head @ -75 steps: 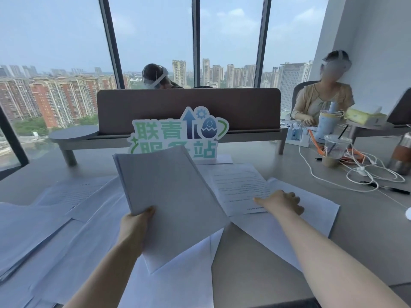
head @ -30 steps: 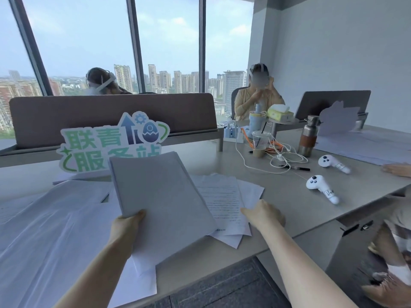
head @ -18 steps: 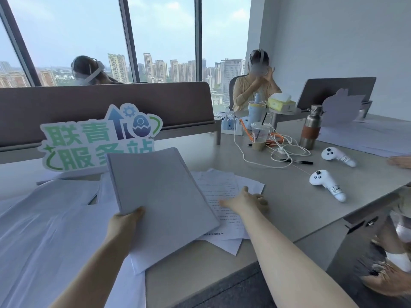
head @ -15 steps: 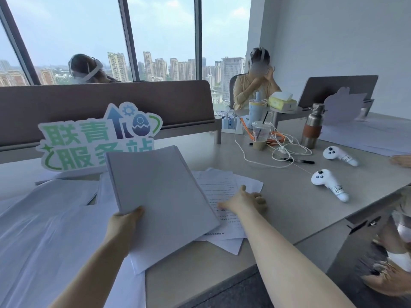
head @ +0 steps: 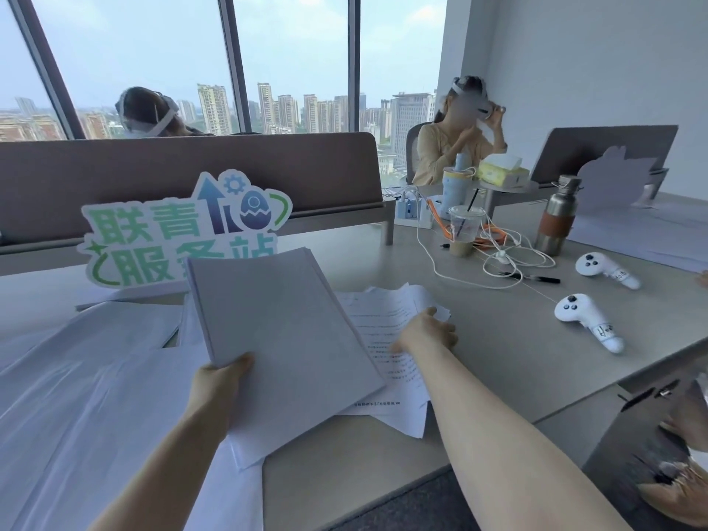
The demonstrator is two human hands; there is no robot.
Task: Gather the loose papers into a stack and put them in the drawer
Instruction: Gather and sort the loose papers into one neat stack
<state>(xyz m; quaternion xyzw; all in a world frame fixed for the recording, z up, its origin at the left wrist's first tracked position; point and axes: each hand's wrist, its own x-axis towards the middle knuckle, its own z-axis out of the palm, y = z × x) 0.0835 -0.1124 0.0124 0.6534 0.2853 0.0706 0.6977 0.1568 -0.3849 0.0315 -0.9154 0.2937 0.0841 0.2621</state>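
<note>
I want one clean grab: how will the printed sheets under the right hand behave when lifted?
The printed sheets will probably flop, being thin and loose. They lie fanned unevenly, so some may slide out. The right hand alone may crumple them.

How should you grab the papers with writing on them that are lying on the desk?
Probably by the far right edge, coming from the right. The printed sheets lie flat, their left part hidden under the stack that the left hand holds, so that side is blocked. Their right edge is bare and ruffled up a little, and the right hand is already there; slip fingers under it, thumb on top.
</note>
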